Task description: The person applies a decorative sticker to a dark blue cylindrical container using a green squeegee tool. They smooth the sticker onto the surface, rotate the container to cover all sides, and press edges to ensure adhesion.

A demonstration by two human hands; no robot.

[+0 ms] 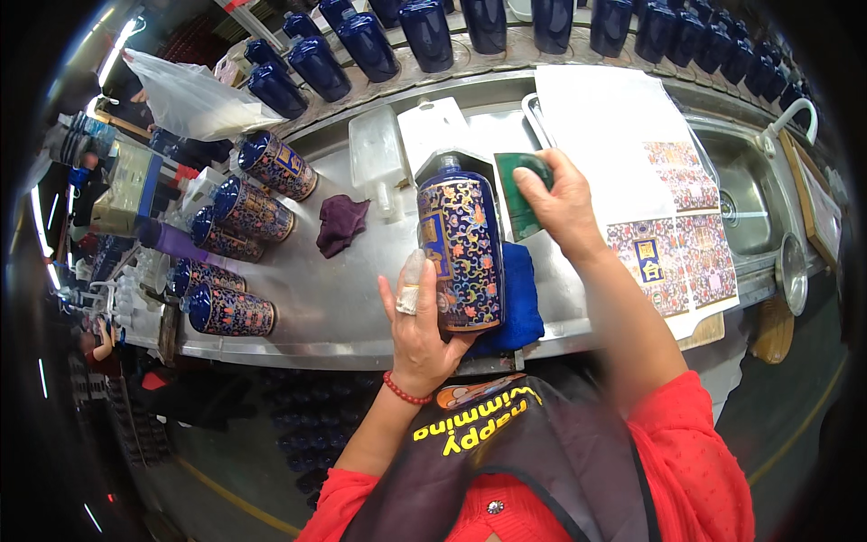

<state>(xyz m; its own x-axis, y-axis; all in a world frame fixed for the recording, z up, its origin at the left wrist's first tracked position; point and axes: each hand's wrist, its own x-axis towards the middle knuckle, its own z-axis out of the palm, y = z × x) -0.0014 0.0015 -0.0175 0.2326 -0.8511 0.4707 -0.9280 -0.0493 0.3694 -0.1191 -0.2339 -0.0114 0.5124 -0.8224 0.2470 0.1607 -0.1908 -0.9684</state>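
Note:
A dark blue bottle (479, 244) with a colourful floral wrap lies in front of me, its neck pointing away. My left hand (422, 325) grips its lower left side, thumb near the base. One fingertip carries a pale cover, another finger a whitish wrap. In my right hand (562, 199), to the right of the bottle's shoulder, is a flat green scraper-like piece (518, 215); its exact kind is unclear. It is close beside the bottle, and whether they touch cannot be told. A folded blue cloth (521, 303) is partly under the bottle.
Printed floral sheets (673, 262) and white paper (587, 135) cover the right side, near a sink (745, 226). Several decorated bottles (233, 310) stand left, near a purple cloth (342, 226) and clear plastic container (377, 149). Plain blue bottles (424, 36) line a conveyor (411, 81) behind.

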